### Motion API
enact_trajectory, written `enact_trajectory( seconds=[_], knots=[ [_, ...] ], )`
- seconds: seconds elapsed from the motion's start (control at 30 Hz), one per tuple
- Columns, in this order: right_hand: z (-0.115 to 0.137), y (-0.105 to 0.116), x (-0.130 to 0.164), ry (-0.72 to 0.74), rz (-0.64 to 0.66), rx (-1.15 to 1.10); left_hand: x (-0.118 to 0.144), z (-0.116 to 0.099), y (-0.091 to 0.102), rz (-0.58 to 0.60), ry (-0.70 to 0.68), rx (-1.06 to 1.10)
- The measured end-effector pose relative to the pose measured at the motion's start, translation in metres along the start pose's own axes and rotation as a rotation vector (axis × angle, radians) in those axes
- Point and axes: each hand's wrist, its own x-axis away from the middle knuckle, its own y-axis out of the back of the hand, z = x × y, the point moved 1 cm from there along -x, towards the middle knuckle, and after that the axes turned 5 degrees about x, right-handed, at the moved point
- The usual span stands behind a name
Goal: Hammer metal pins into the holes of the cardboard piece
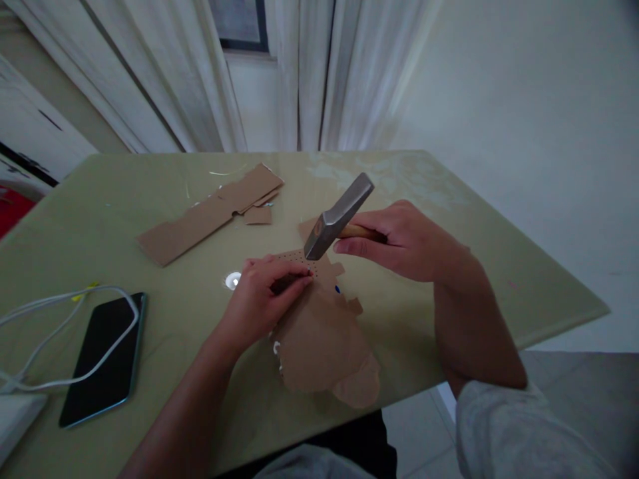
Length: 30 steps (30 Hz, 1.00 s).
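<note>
My right hand point(407, 243) is closed around the wooden handle of a hammer point(342, 213), whose steel head hangs just above the fingertips of my other hand. My left hand point(262, 293) rests on a brown cardboard piece point(324, 346), thumb and forefinger pinched together. What sits in that pinch is too small to make out. Rows of small dark holes run across the cardboard's upper part, around the pinched fingertips. Small tabs stick out from its right side, near a small blue spot. Its lower edge is torn and uneven.
Behind lie long cardboard strips point(214, 216) with a small offcut beside them. On the left are a dark tablet point(104, 359) and a looped white cable point(74, 382). A round white shiny object point(232, 280) sits by my left hand. Curtains point(309, 80) hang beyond the table point(479, 286).
</note>
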Motion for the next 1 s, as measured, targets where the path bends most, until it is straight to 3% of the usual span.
enact_trajectory(
  seconds=[0.2, 0.4, 0.57, 0.8, 1.0],
  knots=[
    [0.0052, -0.0056, -0.0030, -0.045, 0.128, 0.079, 0.0001, 0.0005, 0.0004, -0.011, -0.025, -0.025],
    [0.0034, -0.0022, -0.0011, -0.019, 0.008, 0.018, -0.0004, 0.0008, 0.0000, 0.006, -0.018, -0.002],
    [0.0052, -0.0077, -0.0022, -0.055, 0.141, 0.084, -0.0008, -0.0007, 0.0013, 0.021, -0.023, -0.023],
    [0.0043, -0.0029, -0.0014, -0.033, 0.050, 0.042, -0.0016, -0.0006, 0.0008, 0.006, -0.020, -0.027],
    [0.0080, -0.0069, -0.0033, -0.036, 0.168, 0.070, -0.0022, -0.0020, 0.0028, 0.055, 0.002, -0.037]
  ],
)
